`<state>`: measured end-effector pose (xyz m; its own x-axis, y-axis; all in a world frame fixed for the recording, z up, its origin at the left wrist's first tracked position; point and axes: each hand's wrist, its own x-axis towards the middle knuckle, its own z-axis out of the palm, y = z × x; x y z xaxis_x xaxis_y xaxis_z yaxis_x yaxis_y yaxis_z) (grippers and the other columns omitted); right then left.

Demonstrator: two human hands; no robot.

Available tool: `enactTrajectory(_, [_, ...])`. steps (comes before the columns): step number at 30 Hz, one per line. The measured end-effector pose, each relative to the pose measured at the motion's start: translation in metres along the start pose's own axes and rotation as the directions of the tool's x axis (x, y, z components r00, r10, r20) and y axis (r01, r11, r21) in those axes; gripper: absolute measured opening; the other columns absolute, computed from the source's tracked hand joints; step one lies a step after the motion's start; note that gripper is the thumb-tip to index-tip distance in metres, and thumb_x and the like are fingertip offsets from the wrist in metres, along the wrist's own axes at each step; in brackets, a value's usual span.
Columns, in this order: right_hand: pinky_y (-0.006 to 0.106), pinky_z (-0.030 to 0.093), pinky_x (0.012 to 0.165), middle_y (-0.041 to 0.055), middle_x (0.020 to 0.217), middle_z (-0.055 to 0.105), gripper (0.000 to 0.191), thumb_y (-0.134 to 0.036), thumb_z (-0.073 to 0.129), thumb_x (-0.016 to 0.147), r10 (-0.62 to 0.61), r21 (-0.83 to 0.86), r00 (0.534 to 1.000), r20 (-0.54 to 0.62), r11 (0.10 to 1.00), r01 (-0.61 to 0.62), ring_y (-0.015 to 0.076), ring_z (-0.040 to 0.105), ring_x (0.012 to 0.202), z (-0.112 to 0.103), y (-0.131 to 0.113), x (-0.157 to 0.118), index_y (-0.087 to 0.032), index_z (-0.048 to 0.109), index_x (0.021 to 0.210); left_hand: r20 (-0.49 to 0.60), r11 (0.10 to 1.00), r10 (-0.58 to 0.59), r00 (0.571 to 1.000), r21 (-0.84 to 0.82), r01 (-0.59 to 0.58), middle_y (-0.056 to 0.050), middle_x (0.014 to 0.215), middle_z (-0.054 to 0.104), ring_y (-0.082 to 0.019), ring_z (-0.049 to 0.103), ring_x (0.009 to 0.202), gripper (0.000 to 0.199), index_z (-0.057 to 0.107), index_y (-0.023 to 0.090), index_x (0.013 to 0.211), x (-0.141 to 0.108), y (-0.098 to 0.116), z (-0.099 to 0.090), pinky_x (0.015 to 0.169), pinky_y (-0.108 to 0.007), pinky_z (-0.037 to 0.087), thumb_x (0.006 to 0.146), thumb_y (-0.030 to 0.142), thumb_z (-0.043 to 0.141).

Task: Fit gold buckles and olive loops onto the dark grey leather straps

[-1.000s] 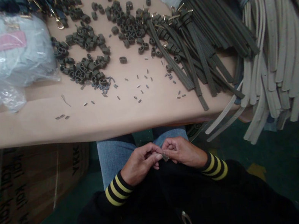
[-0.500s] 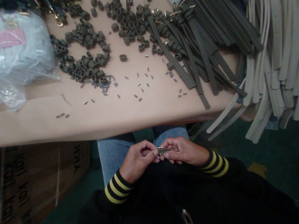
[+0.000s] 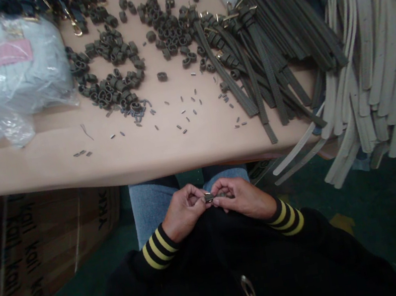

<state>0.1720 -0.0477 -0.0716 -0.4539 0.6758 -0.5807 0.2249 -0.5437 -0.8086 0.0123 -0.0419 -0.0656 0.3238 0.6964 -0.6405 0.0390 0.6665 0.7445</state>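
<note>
Above my lap, just below the table edge, my left hand [image 3: 185, 210] and my right hand [image 3: 244, 198] meet fingertip to fingertip. Both pinch a small dark strap piece with a shiny metal part [image 3: 209, 197]; its exact shape is partly hidden by the fingers. On the table [image 3: 168, 150] lie heaps of dark green loops [image 3: 114, 88], one lone loop [image 3: 162, 76] and several tiny metal pieces [image 3: 185, 131]. Dark green straps with gold buckles [image 3: 262, 55] lie to the right of the loops.
Plastic-wrapped packs [image 3: 24, 66] sit at the table's left. A bundle of beige straps [image 3: 379, 70] hangs over the right edge. An open cardboard box [image 3: 52, 245] stands below on the left. Dark straps with gold clips [image 3: 76, 26] lie at the back.
My fingers have shifted slightly around the small piece, and its metal part now shows a little further left. Both hands remain together in nearly the same place.
</note>
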Motion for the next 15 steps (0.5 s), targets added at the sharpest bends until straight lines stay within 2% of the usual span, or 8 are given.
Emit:
enactTrajectory(3, [0.02,0.04,0.05,-0.001,0.065,0.054,0.009,-0.012,0.05,0.071,-0.01,-0.074,0.997,-0.071,0.997,0.004,0.007,0.051,0.05,0.0022,-0.0028,0.0003,-0.015,0.047,0.078,-0.003,0.998,0.039,0.999,0.041,-0.039,0.0,0.065,0.06,-0.01,0.056,0.064,0.01,0.048,0.014,0.062,0.0001,-0.0023,-0.0017,0.063,-0.024,0.044,0.063,0.018,0.057])
enactTrajectory(5, [0.02,0.041,0.05,-0.0001,0.067,0.056,0.011,-0.01,0.048,0.071,0.003,-0.057,0.997,-0.076,0.998,-0.007,0.0068,0.052,0.051,0.0035,-0.0038,0.0007,-0.014,0.046,0.081,0.024,0.997,0.062,0.998,0.046,-0.063,-0.001,0.068,0.06,-0.011,0.057,0.067,0.009,0.047,0.015,0.064,-0.0002,-0.0031,-0.0028,0.066,-0.025,0.044,0.064,0.018,0.056])
enactTrajectory(10, [0.016,0.037,0.042,0.0014,0.068,0.058,0.008,-0.018,0.05,0.073,0.074,0.059,0.996,0.042,0.995,-0.076,0.0056,0.051,0.048,0.0023,-0.0032,0.0035,-0.013,0.048,0.08,0.086,0.994,0.08,0.993,0.073,-0.086,-0.001,0.069,0.06,-0.012,0.057,0.069,0.01,0.044,0.016,0.065,-0.0024,0.0006,-0.0034,0.066,-0.026,0.044,0.066,0.019,0.054])
enactTrajectory(15, [0.014,0.028,0.034,0.0002,0.062,0.059,0.027,-0.034,0.059,0.067,0.11,0.232,0.982,0.154,0.962,-0.144,0.0043,0.047,0.041,-0.0044,0.0009,0.0069,-0.013,0.047,0.077,0.127,0.99,0.021,0.992,0.138,-0.039,0.001,0.063,0.054,-0.01,0.052,0.062,0.009,0.045,0.015,0.064,-0.0049,0.0067,-0.0039,0.06,-0.022,0.04,0.064,0.018,0.054])
